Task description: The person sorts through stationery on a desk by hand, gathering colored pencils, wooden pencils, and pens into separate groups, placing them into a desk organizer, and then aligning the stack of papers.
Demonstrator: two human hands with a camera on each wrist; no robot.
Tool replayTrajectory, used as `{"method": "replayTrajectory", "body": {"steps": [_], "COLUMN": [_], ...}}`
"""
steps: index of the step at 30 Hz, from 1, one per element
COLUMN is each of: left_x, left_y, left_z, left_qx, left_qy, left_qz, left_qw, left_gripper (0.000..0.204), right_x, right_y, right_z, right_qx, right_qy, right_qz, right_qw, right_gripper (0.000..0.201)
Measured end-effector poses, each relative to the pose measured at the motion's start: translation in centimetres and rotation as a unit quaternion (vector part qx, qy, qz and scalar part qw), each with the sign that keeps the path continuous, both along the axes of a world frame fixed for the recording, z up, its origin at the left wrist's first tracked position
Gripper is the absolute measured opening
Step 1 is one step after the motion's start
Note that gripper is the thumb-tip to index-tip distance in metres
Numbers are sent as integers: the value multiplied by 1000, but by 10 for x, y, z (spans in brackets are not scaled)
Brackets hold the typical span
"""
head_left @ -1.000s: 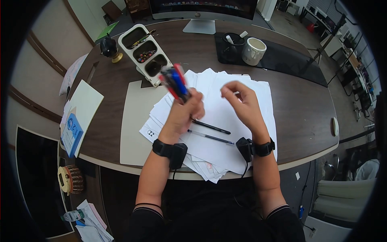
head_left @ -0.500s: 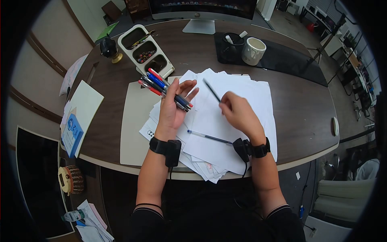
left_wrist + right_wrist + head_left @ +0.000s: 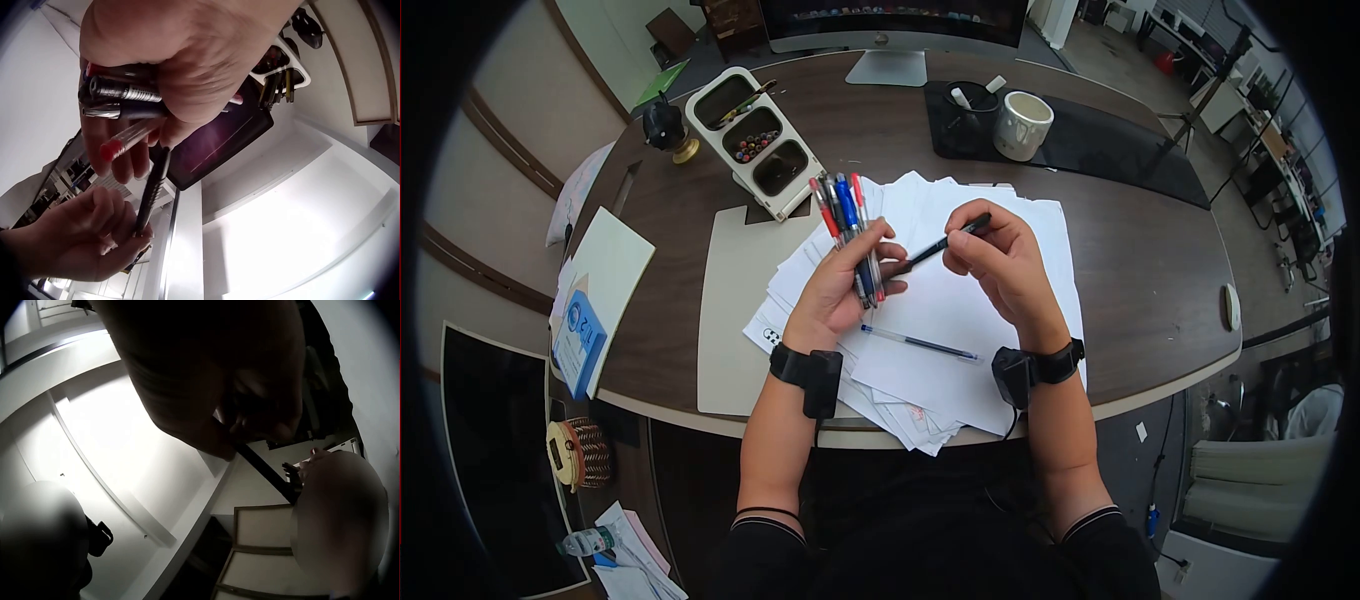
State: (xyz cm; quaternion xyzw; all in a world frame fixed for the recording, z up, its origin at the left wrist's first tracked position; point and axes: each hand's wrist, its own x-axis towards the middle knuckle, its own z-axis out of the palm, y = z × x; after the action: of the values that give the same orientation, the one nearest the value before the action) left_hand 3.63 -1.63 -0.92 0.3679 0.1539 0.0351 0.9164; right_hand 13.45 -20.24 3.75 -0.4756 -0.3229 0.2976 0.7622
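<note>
Pens (image 3: 847,207), too bunched to count, are held in your left grip (image 3: 837,285); your right grip (image 3: 1012,272) pinches one black pen (image 3: 943,245); one clear pen (image 3: 920,343) lies on papers (image 3: 960,385).

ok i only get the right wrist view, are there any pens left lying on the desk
Observer: The head view shows one pen with a blue cap lying on the white papers.
Operator: and is there a blue one in the other hand
Observer: Yes, the left hand holds a bundle with a blue pen in it.
Operator: anything i could knock over past the papers
Observer: A light mug stands on the black mat beyond them.
</note>
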Motion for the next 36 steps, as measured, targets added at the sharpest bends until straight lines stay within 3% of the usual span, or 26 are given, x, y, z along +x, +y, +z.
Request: {"method": "replayTrajectory", "body": {"steps": [2,5,9,13,19,22,34,36], "left_x": [-1,-2,-3,-5,-5,-6,-3,-1], "left_y": [-1,-10,-18,-22,-27,-32,-27,-28], "left_z": [1,9,17,20,24,28,6,6], "left_qx": [20,82,104,89,113,127,84,91], "left_qy": [16,22,46,65,31,26,-4,-10], "left_qz": [-42,-73,-126,-166,-196,-212,-224,-184], "left_qw": [999,994,986,980,974,969,971,979], "left_gripper": [24,24,29,37,45,48,14,13], "right_x": [6,8,3,5,1,0,-3,-5], "right_y": [-4,-1,6,10,14,18,22,19], "right_z": [-1,-7,-10,-20,-19,-23,-26,-21], "right_qx": [9,-53,-110,-114,-151,-104,-71,-85], "right_qy": [50,45,-65,-165,-119,-116,-174,-214], "right_qz": [70,62,-57,-128,-135,-102,-101,-100], "right_qw": [996,996,990,971,972,982,977,968], "right_gripper": [15,17,15,24,28,31,33,36]}}
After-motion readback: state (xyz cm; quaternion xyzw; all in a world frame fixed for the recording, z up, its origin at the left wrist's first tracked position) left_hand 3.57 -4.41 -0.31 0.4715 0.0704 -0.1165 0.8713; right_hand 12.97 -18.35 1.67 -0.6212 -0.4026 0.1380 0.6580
